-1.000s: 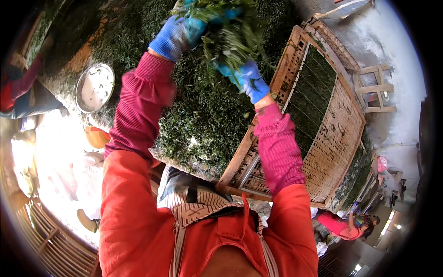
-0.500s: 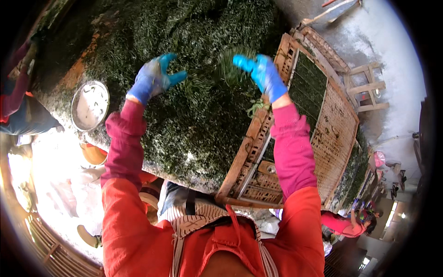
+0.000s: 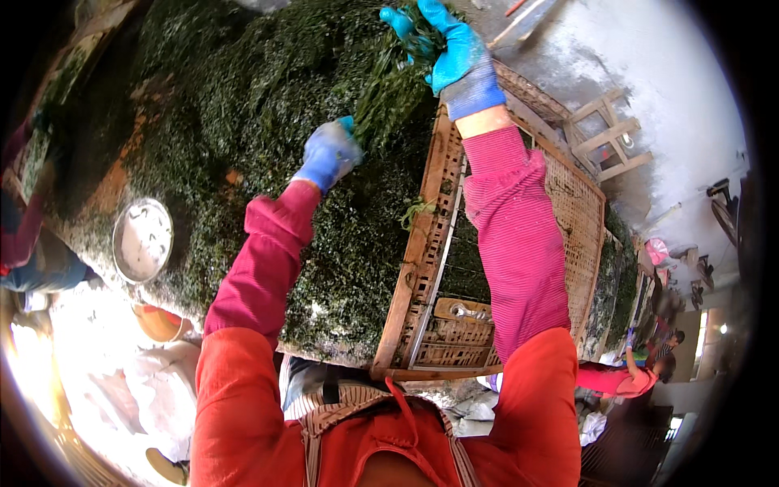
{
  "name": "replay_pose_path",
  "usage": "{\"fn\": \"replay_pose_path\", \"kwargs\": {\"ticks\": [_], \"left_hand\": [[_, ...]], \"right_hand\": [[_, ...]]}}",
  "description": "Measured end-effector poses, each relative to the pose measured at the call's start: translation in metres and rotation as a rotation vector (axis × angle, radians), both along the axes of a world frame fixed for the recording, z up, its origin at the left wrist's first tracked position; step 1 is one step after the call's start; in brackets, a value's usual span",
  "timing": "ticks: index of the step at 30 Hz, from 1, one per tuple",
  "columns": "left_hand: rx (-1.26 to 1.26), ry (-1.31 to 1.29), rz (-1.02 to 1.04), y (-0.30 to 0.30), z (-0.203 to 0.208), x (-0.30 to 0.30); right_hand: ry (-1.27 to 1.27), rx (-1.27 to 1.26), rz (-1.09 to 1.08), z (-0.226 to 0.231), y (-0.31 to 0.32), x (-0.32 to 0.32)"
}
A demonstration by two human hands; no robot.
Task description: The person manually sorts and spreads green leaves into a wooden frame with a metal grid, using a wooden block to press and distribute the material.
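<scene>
A wide heap of dark green, stringy leafy strands (image 3: 251, 105) covers the surface before me. My left hand (image 3: 329, 152), in a blue and lavender glove, is closed at the near end of a bunch of long strands (image 3: 385, 97) drawn out of the heap. Farther off and to the right, my right hand (image 3: 450, 61), gloved alike, curls its fingers and thumb around the upper part of that bunch. The fingertips of my left hand are partly hidden. The bunch slants between both hands, over the heap.
A round white bowl (image 3: 143, 240) sits at the heap's left. To the right stands a wood-framed slatted rack (image 3: 414, 260) holding green strands and a small wooden block with metal fitting (image 3: 462, 310). Beyond are a wooden stool (image 3: 607, 134) and co-workers (image 3: 629, 377); another person is at the left edge.
Both hands, apart and with fingers open before, now grip a bunch of strands. My right hand has moved farther away; my left has moved right and slightly nearer. The view has shifted.
</scene>
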State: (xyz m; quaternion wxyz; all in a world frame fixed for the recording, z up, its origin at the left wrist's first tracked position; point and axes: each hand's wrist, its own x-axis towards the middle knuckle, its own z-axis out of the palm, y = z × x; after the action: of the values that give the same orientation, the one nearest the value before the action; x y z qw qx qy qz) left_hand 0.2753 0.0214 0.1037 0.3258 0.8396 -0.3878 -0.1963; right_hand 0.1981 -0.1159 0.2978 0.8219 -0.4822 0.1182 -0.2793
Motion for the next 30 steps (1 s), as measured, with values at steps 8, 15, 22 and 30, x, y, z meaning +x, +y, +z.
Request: {"fn": "replay_pose_path", "kwargs": {"ticks": [8, 15, 22, 30], "left_hand": [[0.884, -0.358, -0.104, 0.103, -0.106, 0.046], [0.427, -0.919, -0.309, 0.129, -0.054, -0.023], [-0.865, 1.817, -0.407, 0.154, -0.046, -0.215], [-0.499, 1.788, 0.181, 0.197, -0.069, -0.353]], "right_hand": [[-0.163, -0.230, 0.164, 0.086, -0.067, -0.044], [0.149, -0.543, 0.121, 0.143, -0.027, -0.146], [0.477, -0.346, 0.459, -0.053, 0.121, -0.288], [0.612, 0.420, 0.279, -0.236, 0.244, -0.452]]}}
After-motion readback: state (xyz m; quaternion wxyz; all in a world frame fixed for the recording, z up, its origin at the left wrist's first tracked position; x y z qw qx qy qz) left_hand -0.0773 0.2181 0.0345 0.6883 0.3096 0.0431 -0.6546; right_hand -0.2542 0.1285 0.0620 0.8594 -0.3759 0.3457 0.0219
